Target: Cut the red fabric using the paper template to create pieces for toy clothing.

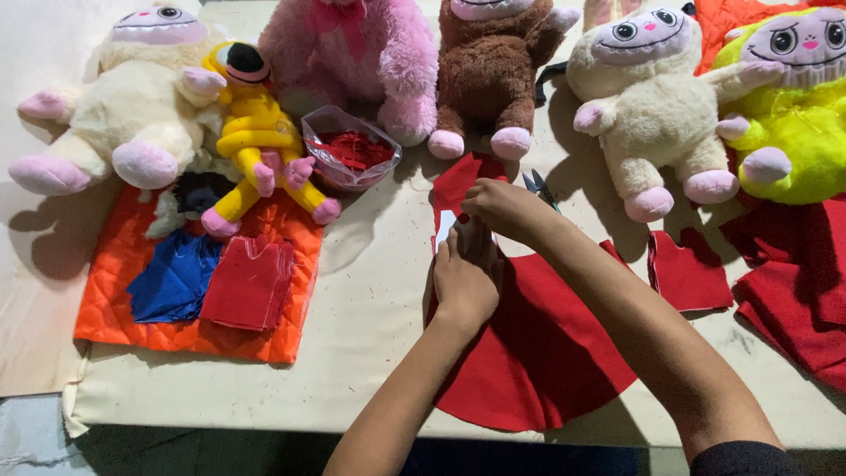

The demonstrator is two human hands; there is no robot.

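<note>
matt red felt (pixel 538 353), fluffy plush toys (pixel 489 62), glossy plastic bag (pixel 351 159)

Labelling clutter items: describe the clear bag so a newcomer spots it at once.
Start at the row of plush toys along the table's far edge. Between the yellow toy and the brown toy, in front of the pink toy, sits the bag. It is the only see-through thing there, open-topped and holding red scraps.

Plush toys (pixel 493 62) sit in a row along the far edge of the worktop (pixel 370 300). Plastic bag of scraps (pixel 351 157) in front of them, left of centre. Quilted mat (pixel 123 291) at left carries a folded cloth (pixel 176 278) and a stack of cut pieces (pixel 248 282), cloth left of stack. Round felt piece (pixel 538 353) lies centre-near, both hands on its far edge: left hand (pixel 465 278) nearer, right hand (pixel 504 207) just behind. Scissors (pixel 539 187) right of the right hand. More cut fabric (pixel 687 273) further right.
</note>
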